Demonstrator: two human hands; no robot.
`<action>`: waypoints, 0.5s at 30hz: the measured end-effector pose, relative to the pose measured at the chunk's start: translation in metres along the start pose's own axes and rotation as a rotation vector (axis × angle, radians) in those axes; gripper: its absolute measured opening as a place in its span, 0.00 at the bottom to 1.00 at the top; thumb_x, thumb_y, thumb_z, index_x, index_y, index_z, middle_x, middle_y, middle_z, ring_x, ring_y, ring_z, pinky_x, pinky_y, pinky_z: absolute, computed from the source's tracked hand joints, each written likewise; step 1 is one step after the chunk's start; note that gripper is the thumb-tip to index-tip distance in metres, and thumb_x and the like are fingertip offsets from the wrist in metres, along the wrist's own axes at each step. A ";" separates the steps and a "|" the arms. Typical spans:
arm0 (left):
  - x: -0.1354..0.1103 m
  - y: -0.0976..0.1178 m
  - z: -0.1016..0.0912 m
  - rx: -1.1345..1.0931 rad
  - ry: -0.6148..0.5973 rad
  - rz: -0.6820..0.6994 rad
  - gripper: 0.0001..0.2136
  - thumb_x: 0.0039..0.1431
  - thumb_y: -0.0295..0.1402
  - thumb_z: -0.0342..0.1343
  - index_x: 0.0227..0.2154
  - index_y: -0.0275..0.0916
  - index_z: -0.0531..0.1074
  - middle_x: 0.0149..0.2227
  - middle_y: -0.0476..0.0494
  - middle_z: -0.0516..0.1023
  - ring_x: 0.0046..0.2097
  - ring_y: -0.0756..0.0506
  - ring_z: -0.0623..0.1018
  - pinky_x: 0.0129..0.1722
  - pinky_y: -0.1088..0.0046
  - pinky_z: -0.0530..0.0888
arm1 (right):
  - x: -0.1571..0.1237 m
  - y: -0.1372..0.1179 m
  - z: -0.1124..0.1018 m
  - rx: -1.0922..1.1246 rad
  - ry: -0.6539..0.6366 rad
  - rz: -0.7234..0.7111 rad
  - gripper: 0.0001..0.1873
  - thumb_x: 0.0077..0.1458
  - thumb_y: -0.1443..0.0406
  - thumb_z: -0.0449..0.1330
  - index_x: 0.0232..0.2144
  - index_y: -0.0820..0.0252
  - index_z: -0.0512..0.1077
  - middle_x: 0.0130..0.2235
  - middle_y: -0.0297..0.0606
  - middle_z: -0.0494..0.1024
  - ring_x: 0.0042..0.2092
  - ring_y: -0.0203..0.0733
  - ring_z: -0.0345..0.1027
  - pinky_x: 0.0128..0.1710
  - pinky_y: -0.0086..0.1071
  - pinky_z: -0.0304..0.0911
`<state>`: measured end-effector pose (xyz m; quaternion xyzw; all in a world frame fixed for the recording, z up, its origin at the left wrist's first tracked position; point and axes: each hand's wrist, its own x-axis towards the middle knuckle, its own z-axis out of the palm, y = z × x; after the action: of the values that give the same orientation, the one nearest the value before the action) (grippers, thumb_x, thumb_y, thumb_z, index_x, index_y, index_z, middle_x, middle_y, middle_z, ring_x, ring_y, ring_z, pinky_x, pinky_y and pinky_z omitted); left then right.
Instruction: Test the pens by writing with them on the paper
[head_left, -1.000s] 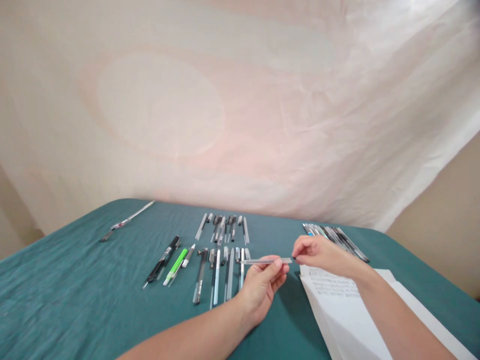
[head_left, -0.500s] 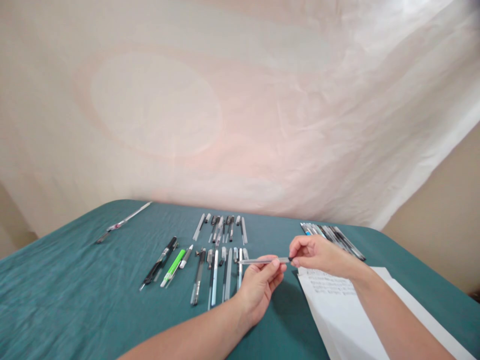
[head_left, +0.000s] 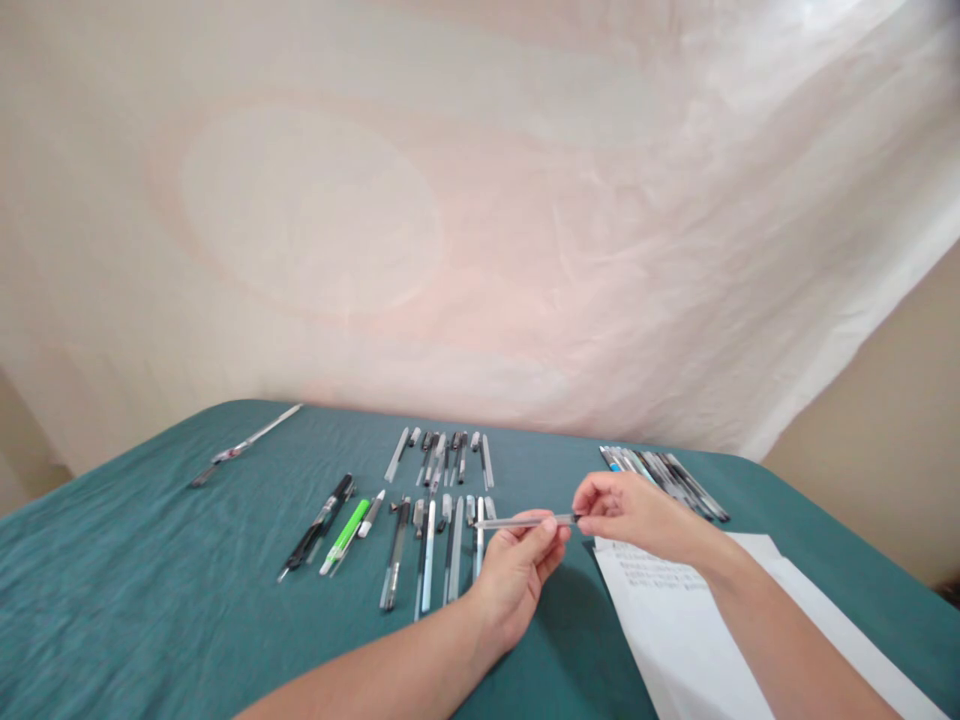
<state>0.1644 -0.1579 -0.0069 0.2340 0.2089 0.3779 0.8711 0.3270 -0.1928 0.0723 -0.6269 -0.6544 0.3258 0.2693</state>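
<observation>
My left hand point(head_left: 514, 580) pinches a clear pen barrel point(head_left: 517, 522) and holds it level above the teal tablecloth point(head_left: 150, 590). At the barrel's right end my right hand point(head_left: 637, 512) pinches a small dark piece of the pen; what exactly it is stays too small to tell. Both hands hover just right of a row of pens point(head_left: 435, 545) laid side by side, and just left of a written sheet of paper point(head_left: 690, 620).
A second row of pens point(head_left: 442, 455) lies further back, and a bundle of pens point(head_left: 664, 480) sits at the right rear. A green marker point(head_left: 345, 535), a black pen point(head_left: 319, 525) and a lone pen point(head_left: 244, 445) lie to the left. A pale cloth hangs behind the table.
My right hand has closed in on the barrel's right end, shifting slightly left. The view has drifted a little. The left hand keeps its hold.
</observation>
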 end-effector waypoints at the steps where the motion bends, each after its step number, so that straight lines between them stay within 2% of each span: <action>1: 0.000 0.000 0.000 0.002 0.002 0.001 0.09 0.47 0.27 0.62 0.31 0.34 0.70 0.30 0.44 0.77 0.33 0.52 0.76 0.34 0.79 0.71 | 0.000 0.000 0.000 -0.005 0.000 0.000 0.06 0.46 0.66 0.58 0.30 0.63 0.67 0.25 0.35 0.73 0.27 0.34 0.65 0.25 0.25 0.58; 15: 0.001 0.000 -0.002 0.030 -0.013 0.021 0.08 0.48 0.28 0.61 0.32 0.34 0.69 0.30 0.44 0.76 0.33 0.52 0.76 0.35 0.79 0.71 | 0.000 0.003 -0.001 0.047 -0.056 0.016 0.07 0.50 0.65 0.55 0.31 0.64 0.68 0.27 0.38 0.76 0.30 0.37 0.69 0.28 0.28 0.62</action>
<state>0.1637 -0.1566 -0.0084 0.2518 0.2065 0.3824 0.8647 0.3300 -0.1925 0.0708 -0.6161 -0.6489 0.3608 0.2631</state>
